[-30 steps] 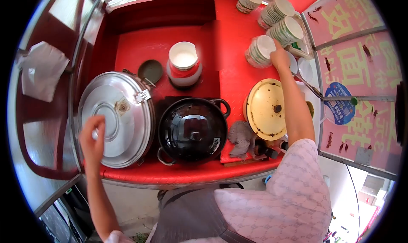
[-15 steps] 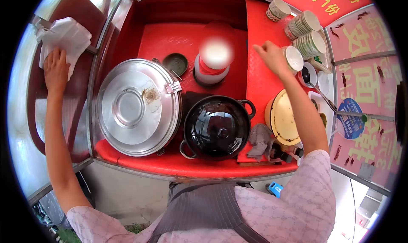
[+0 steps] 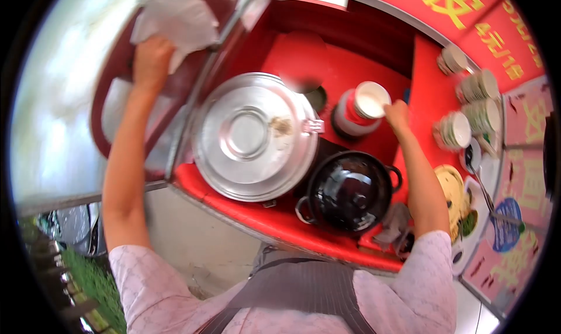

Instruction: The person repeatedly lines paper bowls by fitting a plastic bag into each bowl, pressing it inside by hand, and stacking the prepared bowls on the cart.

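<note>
My left hand (image 3: 153, 59) is closed on the lower part of a bunch of thin white plastic bags (image 3: 178, 20) hanging at the stall's left frame. My right hand (image 3: 397, 117) has its fingers closed at the right rim of a white bowl (image 3: 372, 98). That bowl sits over a red and white round container (image 3: 349, 119) toward the back of the red counter. Left of the container stands a large lidded aluminium pot (image 3: 245, 134). In front of it is a black pot (image 3: 350, 191) with a shiny dark lid.
Stacks of paper bowls (image 3: 480, 117) line the right side. A yellow basin (image 3: 447, 185), chopped greens (image 3: 468, 223) and a ladle (image 3: 484, 188) lie near my right forearm. A grey cloth (image 3: 392, 224) is by the front edge. A small dark bowl (image 3: 316, 99) stands behind the aluminium pot.
My right hand has moved from beside the paper bowl stacks to the white bowl's rim. My left hand has closed on the plastic bags. The whole view has turned and shifted.
</note>
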A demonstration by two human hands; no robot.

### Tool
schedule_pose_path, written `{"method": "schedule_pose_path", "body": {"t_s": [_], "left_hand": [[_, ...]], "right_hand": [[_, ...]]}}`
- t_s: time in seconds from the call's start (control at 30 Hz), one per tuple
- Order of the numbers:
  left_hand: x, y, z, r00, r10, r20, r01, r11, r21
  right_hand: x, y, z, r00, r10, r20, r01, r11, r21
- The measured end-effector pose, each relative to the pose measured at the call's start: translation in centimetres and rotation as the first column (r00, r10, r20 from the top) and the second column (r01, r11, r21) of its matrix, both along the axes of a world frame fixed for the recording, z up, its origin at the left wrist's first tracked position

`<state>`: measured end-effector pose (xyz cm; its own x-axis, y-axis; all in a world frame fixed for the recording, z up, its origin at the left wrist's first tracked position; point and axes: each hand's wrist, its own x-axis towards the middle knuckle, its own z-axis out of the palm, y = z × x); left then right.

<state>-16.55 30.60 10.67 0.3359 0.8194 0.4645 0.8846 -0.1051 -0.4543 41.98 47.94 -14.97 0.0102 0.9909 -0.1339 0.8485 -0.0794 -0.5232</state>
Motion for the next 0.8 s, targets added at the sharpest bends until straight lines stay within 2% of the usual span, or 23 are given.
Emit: {"method": "schedule_pose_path", "body": {"t_s": [0.07,0.17,0.2,0.27,0.33,0.37,0.4,0.43,0.47,0.5,0.53,0.57,0.6,0.63,0.67,0.73,0.77,0.8], "left_hand": [[1.1,-0.9,-0.5,0.995,-0.096,-0.011,0.096,0.994,-0.044],[5.8,-4.4,-3.8,0.974,-0.227,0.014,0.222,0.934,-0.279],[7.9,-6.1,-5.1,0.965,-0.26,0.036,0.255,0.895,-0.366],[11.7,-9.9,-8.9,0.939,-0.263,0.22,0.329,0.87,-0.368],[16.4,-14.3,-10.3,0.891,-0.154,0.427,0.342,0.847,-0.406],[19.1,-16.3,-10.5,0.802,-0.125,0.584,0.377,0.865,-0.332],[21.3,-18.0,-10.5,0.683,-0.101,0.724,0.397,0.882,-0.252],[22.8,-19.7,-10.8,0.672,-0.098,0.734,0.404,0.879,-0.253],[24.1,-21.4,-11.0,0.44,0.045,0.897,0.431,0.866,-0.255],[24.9,-22.6,-11.4,0.302,0.125,0.945,0.452,0.854,-0.257],[25.6,-23.8,-11.8,0.152,0.199,0.968,0.466,0.85,-0.248],[25.9,-25.1,-12.2,-0.301,0.4,0.866,0.457,0.857,-0.237],[26.0,-26.4,-12.5,-0.676,0.5,0.542,0.444,0.863,-0.241],[25.8,-26.5,-12.0,-0.734,0.461,0.499,0.456,0.879,-0.14],[25.9,-26.4,-11.0,-0.739,0.468,0.485,0.458,0.876,-0.149],[25.6,-26.1,-8.8,-0.863,0.406,0.3,0.413,0.91,-0.045],[25.0,-26.1,-8.6,-0.865,0.406,0.295,0.41,0.911,-0.05],[24.5,-26.4,-8.5,-0.875,0.388,0.29,0.391,0.919,-0.052]], "right_hand": [[-0.2,-0.5,0.8,1.0,-0.006,0.016,0.006,1.0,0.012],[-0.9,-1.2,1.9,0.998,-0.045,-0.035,0.046,0.998,0.037],[-1.0,-0.9,2.1,0.999,-0.051,-0.003,0.051,0.999,0.014],[-0.9,-0.3,2.6,0.998,-0.062,0.03,0.063,0.998,-0.01],[-0.4,-0.5,3.3,1.0,-0.021,-0.007,0.021,1.0,0.013],[-1.4,-2.5,6.4,1.0,0.023,-0.015,-0.02,0.986,0.166],[-2.6,-4.5,9.0,0.993,0.041,-0.112,-0.022,0.986,0.165],[-3.9,-6.6,11.3,0.977,0.058,-0.204,-0.025,0.987,0.161],[-5.7,-9.1,13.7,0.927,0.122,-0.354,-0.095,0.991,0.093],[-6.5,-9.9,11.8,0.934,0.247,-0.259,-0.205,0.962,0.179],[-9.2,-13.9,15.2,0.877,0.181,-0.445,-0.215,0.976,-0.028],[-11.0,-15.8,14.4,0.8,0.186,-0.57,-0.305,0.945,-0.121],[-12.9,-17.8,14.1,0.782,0.161,-0.603,-0.338,0.921,-0.193],[-14.4,-19.6,14.0,0.775,0.169,-0.608,-0.385,0.89,-0.243],[-15.7,-20.9,13.1,0.748,0.145,-0.647,-0.434,0.845,-0.313],[-17.0,-23.4,12.2,0.653,-0.048,-0.756,-0.452,0.776,-0.44],[-17.0,-24.2,12.0,0.655,-0.051,-0.754,-0.454,0.771,-0.446],[-16.6,-25.4,11.8,0.518,-0.19,-0.834,-0.52,0.704,-0.484]]}}
